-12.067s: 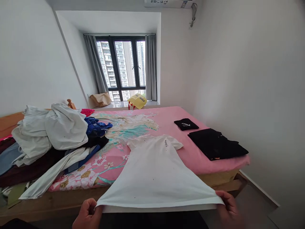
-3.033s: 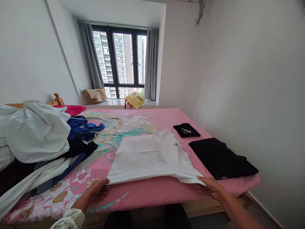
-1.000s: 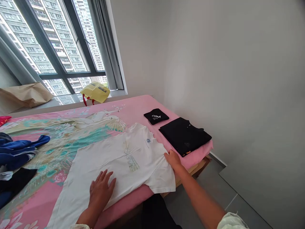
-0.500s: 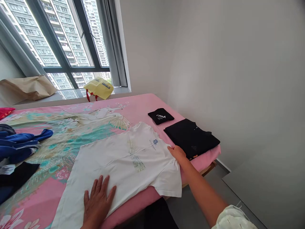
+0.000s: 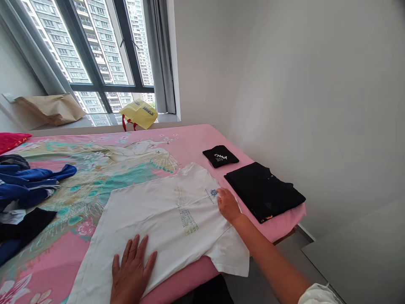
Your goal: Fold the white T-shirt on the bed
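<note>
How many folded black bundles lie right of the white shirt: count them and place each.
2: the small bundle, printed CHINA, farther off; the large bundle, nearer, right of the right hand. Folded layers may hide more garments.

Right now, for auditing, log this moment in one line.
left hand: spread on white shirt; right hand: at blue print; larger black garment: on bed

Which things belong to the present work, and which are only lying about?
In the work:
white T-shirt
left hand, flat on it
right hand, touching it
bed beneath

Apparently lying about:
small black garment, large black garment (both possibly related)
blue clothing
yellow bag
brown bag
</note>
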`<state>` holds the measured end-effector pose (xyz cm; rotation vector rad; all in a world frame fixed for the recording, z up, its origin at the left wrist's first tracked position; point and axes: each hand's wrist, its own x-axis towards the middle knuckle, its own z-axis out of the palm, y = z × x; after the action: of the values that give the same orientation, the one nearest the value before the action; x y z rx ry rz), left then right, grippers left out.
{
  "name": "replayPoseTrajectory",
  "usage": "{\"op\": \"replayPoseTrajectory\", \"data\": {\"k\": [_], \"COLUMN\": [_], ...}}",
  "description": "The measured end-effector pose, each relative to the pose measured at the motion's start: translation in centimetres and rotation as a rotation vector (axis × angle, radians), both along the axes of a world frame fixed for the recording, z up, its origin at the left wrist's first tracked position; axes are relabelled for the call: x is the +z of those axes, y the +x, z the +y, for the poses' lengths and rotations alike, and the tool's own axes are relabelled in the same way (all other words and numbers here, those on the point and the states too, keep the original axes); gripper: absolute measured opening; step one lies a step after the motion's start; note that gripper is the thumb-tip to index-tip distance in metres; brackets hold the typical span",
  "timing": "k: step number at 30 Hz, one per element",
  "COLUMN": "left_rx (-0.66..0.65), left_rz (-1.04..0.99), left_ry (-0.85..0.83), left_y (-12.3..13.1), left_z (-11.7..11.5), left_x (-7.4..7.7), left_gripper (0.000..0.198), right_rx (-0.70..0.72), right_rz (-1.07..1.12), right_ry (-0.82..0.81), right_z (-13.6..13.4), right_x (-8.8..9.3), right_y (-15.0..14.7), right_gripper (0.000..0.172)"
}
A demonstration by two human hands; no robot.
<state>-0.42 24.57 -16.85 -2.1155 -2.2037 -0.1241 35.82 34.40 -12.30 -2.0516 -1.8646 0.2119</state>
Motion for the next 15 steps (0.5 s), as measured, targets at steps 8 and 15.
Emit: {"op": "replayPoseTrajectory", "data": {"k": [8,15], "left_rx": [-0.018,-0.008], "left_rz": [-0.030,-0.029], "left_ry": [0.032,0.033], "left_y": [-0.7,-1.1], "left_z": [0.0,0.2], "left_x": [-1.0,-1.5], "left_gripper": [0.059,0.060], "right_rx": [-0.096,-0.162], "right_rz": [-0.029,0.010], "right_ry": [-0.046,-0.093], "right_z": [4.2,12.2], "right_x": [-1.7,-0.7], "right_y": [1.4,2.9], "right_gripper": [0.040,0.039]}}
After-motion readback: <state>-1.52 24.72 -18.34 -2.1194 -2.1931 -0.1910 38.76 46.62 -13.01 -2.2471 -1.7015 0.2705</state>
